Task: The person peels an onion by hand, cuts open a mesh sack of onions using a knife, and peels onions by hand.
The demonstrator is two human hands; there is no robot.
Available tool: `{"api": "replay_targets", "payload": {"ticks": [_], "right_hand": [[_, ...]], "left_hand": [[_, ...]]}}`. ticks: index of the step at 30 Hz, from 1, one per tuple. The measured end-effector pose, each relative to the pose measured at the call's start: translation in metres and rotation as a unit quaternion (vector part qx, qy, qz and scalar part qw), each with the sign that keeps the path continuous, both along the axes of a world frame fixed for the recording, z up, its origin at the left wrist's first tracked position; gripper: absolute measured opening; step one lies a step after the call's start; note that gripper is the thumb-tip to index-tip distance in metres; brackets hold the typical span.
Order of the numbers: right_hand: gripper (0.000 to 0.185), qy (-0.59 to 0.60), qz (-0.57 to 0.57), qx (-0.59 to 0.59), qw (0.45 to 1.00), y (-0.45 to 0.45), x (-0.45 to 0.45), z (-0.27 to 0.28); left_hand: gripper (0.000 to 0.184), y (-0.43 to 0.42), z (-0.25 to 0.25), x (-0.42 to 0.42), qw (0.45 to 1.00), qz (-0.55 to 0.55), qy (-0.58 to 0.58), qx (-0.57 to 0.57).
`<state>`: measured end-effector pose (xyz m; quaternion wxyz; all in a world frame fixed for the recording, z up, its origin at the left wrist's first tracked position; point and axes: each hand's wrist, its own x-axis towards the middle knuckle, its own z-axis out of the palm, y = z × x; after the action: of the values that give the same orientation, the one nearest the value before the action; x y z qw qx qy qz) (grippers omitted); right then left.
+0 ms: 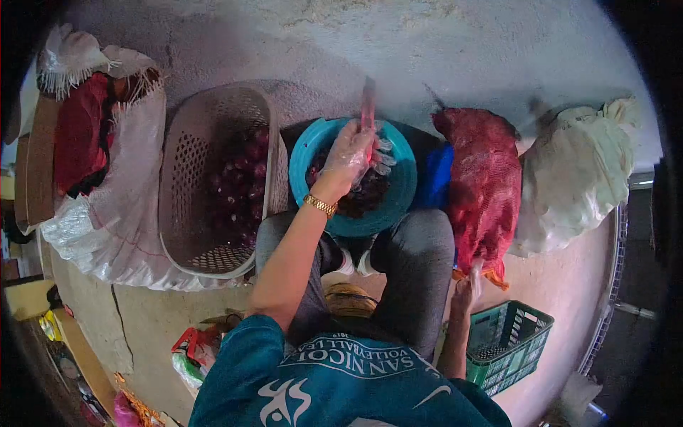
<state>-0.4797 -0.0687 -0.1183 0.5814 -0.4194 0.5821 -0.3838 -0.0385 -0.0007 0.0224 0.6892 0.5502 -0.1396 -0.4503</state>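
Note:
My left hand (353, 153), in a clear plastic glove and with a gold watch at the wrist, is over the turquoise basin (404, 171). It is closed around the red handle of what looks like a knife (368, 107), whose blurred length points away from me. Dark purplish pieces (366, 196), like onion or its skins, lie in the basin under the hand. My right hand (469, 285), also gloved, is at the near end of a full red mesh sack (484, 178). Its fingers appear closed on the sack's orange-edged end, though they are partly hidden.
To the left stands a tall perforated basket (188, 164) with red onions (238, 178). Beyond it are a white woven sack (135, 156) and a cardboard box (35, 156). A pale sack (569, 178) leans at the right. A green crate (509, 345) is beside my right arm.

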Motion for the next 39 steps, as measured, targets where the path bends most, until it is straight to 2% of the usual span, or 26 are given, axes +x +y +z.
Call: {"api": "replay_targets", "payload": {"ticks": [1, 5, 6, 7, 8, 10, 11, 12, 13, 14, 15, 16, 18, 19, 20, 22, 23, 26, 28, 30, 31, 32, 33, 35, 37, 39], "right_hand": [[0.048, 0.222, 0.181, -0.165, 0.944, -0.008, -0.032, -0.032], [0.046, 0.150, 0.131, 0.001, 0.980, -0.004, -0.028, 0.001], [0.044, 0.285, 0.182, -0.226, 0.913, 0.004, -0.009, 0.026], [0.041, 0.398, 0.218, -0.438, 0.776, 0.008, 0.002, 0.038], [0.041, 0.397, 0.217, -0.439, 0.776, 0.004, -0.009, 0.031], [0.041, 0.213, 0.179, -0.215, 0.936, 0.002, -0.032, 0.020], [0.028, 0.103, 0.027, -0.098, 0.989, 0.007, -0.024, 0.021], [0.028, 0.103, 0.026, -0.098, 0.989, 0.002, -0.039, 0.019], [0.040, 0.309, 0.143, -0.246, 0.908, -0.007, -0.063, 0.019], [0.056, 0.489, 0.249, -0.372, 0.749, -0.010, -0.074, 0.020], [0.056, 0.255, 0.183, -0.249, 0.916, -0.009, -0.081, 0.016], [0.056, 0.258, 0.180, -0.247, 0.917, -0.004, -0.068, 0.028], [0.054, 0.032, -0.006, -0.122, 0.992, 0.015, -0.018, 0.074], [0.055, 0.152, -0.013, -0.026, 0.988, -0.001, -0.038, 0.052], [0.055, 0.153, -0.018, -0.027, 0.988, -0.002, -0.035, 0.054], [0.070, -0.088, 0.083, 0.127, 0.985, -0.009, -0.019, 0.056], [0.056, 0.086, 0.161, -0.015, 0.983, -0.010, -0.012, 0.060], [0.041, 0.168, 0.044, -0.073, 0.982, -0.020, 0.035, 0.085], [0.036, 0.111, 0.009, -0.126, 0.986, -0.014, 0.065, 0.102], [0.034, 0.017, 0.087, -0.138, 0.987, -0.013, 0.071, 0.101], [0.032, 0.058, 0.074, -0.083, 0.992, -0.013, 0.076, 0.104], [0.032, 0.060, 0.072, -0.083, 0.992, -0.012, 0.071, 0.099], [0.031, -0.007, 0.058, -0.081, 0.995, -0.009, 0.064, 0.088], [0.028, -0.141, 0.011, -0.071, 0.987, 0.000, 0.060, 0.094], [0.028, -0.138, 0.015, -0.095, 0.986, 0.000, 0.055, 0.110], [0.030, -0.133, 0.081, -0.169, 0.973, -0.013, 0.023, 0.092]], "left_hand": [[0.023, 0.000, 0.000, -0.001, 1.000, 0.000, 0.001, -0.001], [0.023, 0.001, -0.003, -0.002, 1.000, 0.007, 0.004, -0.012], [0.023, 0.001, -0.005, -0.003, 1.000, 0.005, 0.001, -0.017], [0.023, 0.000, -0.003, -0.003, 1.000, 0.006, 0.000, -0.019], [0.023, 0.000, 0.000, -0.002, 1.000, 0.000, 0.001, -0.008], [0.023, 0.001, 0.002, -0.002, 1.000, -0.008, 0.001, 0.005], [0.023, 0.001, 0.002, -0.002, 1.000, -0.008, 0.004, 0.001], [0.022, 0.001, 0.001, -0.003, 1.000, -0.008, 0.007, -0.003], [0.022, 0.001, 0.002, -0.004, 1.000, -0.010, 0.007, -0.003], [0.022, 0.001, 0.004, -0.005, 1.000, -0.011, 0.004, -0.004], [0.021, 0.001, 0.004, -0.006, 1.000, -0.012, 0.002, -0.006], [0.021, 0.000, 0.003, -0.007, 1.000, -0.016, 0.004, -0.005], [0.020, -0.003, 0.000, -0.011, 0.999, -0.026, -0.027, 0.006], [0.020, -0.004, 0.000, -0.017, 0.999, -0.032, -0.024, 0.006], [0.020, -0.005, 0.002, -0.022, 0.999, -0.048, -0.018, 0.006], [0.021, -0.010, 0.001, -0.030, 0.998, -0.067, -0.010, 0.004], [0.022, -0.014, -0.005, -0.035, 0.996, -0.081, 0.019, -0.019], [0.026, -0.026, -0.013, -0.048, 0.991, -0.106, 0.035, -0.074], [0.027, -0.035, 0.009, -0.068, 0.981, -0.139, 0.098, -0.098], [0.029, -0.048, 0.016, -0.096, 0.981, -0.172, 0.051, -0.077], [0.031, -0.050, 0.029, -0.113, 0.981, -0.178, 0.051, -0.063], [0.037, -0.070, -0.012, -0.136, 0.975, -0.181, -0.116, -0.054], [0.037, -0.066, 0.007, -0.153, 0.964, -0.156, -0.210, -0.055], [0.037, -0.070, 0.015, -0.181, 0.937, -0.234, -0.253, 0.066], [0.037, -0.070, 0.016, -0.199, 0.917, -0.244, -0.300, 0.096], [0.036, -0.073, 0.011, -0.209, 0.867, -0.366, -0.324, 0.100]]}}
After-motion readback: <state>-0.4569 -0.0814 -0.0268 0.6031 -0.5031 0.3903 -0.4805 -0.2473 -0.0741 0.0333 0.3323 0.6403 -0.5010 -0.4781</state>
